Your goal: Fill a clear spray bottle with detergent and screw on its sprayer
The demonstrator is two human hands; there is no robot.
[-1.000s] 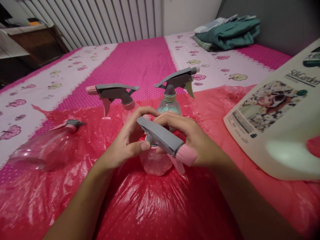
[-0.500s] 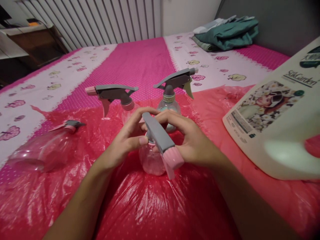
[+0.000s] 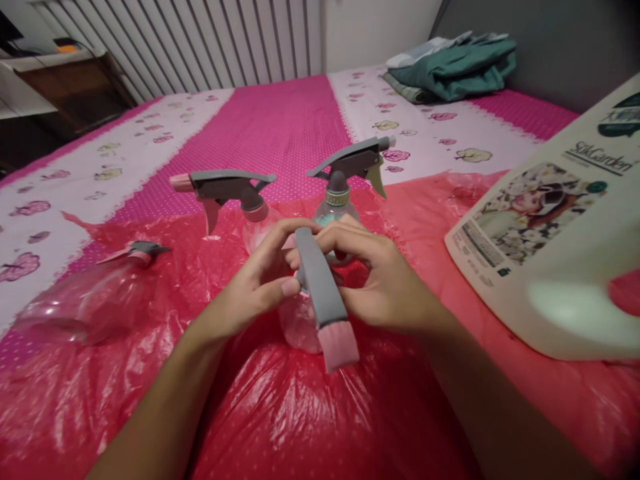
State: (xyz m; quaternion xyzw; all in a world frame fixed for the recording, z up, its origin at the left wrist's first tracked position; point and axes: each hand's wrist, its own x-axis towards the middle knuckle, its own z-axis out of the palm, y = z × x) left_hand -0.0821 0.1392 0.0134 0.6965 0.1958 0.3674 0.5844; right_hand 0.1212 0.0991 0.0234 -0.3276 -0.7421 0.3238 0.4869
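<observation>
Directly in front of me a clear spray bottle (image 3: 299,325) stands on red plastic sheeting. Its grey trigger sprayer head (image 3: 321,277) has a pink nozzle pointing toward me. My left hand (image 3: 257,283) is closed round the bottle's neck from the left, its thumb against the collar. From the right, my right hand (image 3: 373,273) curls its fingers round the same neck below the sprayer. The fingers on the far side are partly hidden. Just behind are a spray bottle with a pink nozzle (image 3: 181,183) and a spray bottle with a yellow-green trigger (image 3: 375,177).
An empty clear spray bottle (image 3: 87,300) lies on its side at the left. A large cream jug (image 3: 505,293) with a printed label leans in at the right. Red plastic sheeting (image 3: 260,420) covers the near bed. Folded clothes (image 3: 460,67) lie at the back right.
The sprayer head has turned, so its pink nozzle has swung leftward and now points more directly at me. Both hands stay round the bottle's neck with small finger shifts.
</observation>
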